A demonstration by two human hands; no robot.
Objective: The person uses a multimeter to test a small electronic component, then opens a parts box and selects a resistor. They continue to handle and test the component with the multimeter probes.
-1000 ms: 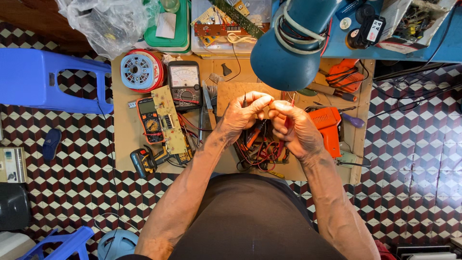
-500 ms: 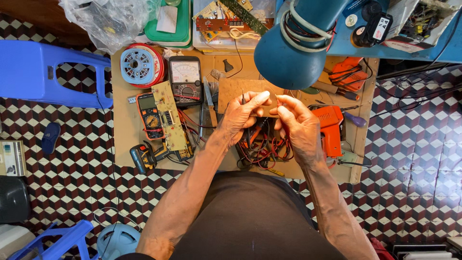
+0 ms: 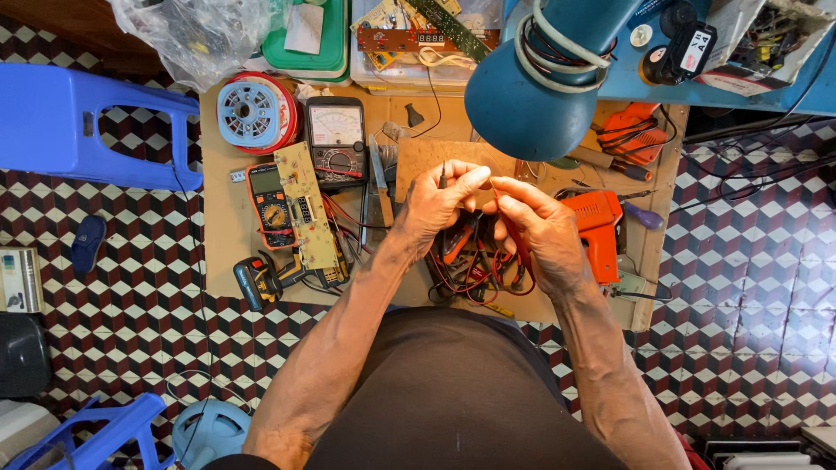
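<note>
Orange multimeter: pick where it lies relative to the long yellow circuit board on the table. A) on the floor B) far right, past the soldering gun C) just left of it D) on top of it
C: the orange multimeter lies flat just left of the yellow circuit board, alongside its edge.

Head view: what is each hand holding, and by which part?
Left hand pinches a black test probe near its tip; right hand pinches a red test probe partway along its shaft.
</note>
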